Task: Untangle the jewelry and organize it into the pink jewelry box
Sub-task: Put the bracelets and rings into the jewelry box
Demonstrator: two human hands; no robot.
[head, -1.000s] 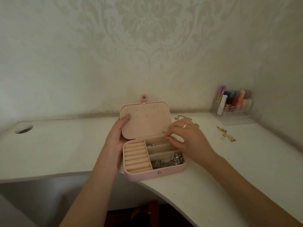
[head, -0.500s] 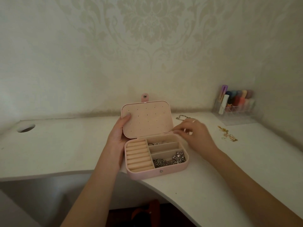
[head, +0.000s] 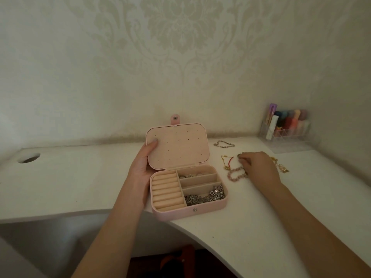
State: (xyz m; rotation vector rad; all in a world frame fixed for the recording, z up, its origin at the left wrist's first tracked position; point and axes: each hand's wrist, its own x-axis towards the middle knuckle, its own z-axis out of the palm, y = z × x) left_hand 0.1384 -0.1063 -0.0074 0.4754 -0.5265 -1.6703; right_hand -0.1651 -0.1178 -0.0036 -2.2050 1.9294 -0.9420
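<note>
Two bare hands work at a white desk (head: 80, 185). The left hand (head: 141, 169) grips the open lid (head: 177, 146) of the pink jewelry box (head: 188, 212), thumb inside. The right hand (head: 259, 167), earlier at the box's far compartments, now lies right of it, fingers curled, pinching tangled jewelry (head: 233, 167). Three bracelets lie loose there; another chain (head: 223, 143) lies farther back.

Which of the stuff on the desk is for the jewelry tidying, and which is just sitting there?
For the job:
pink jewelry box, held open by the left hand
pink bead bracelet
red and gold bracelet
silver chain
gold chain
right hand, reaching for them

Just lying about:
clear organizer of cosmetics
</note>
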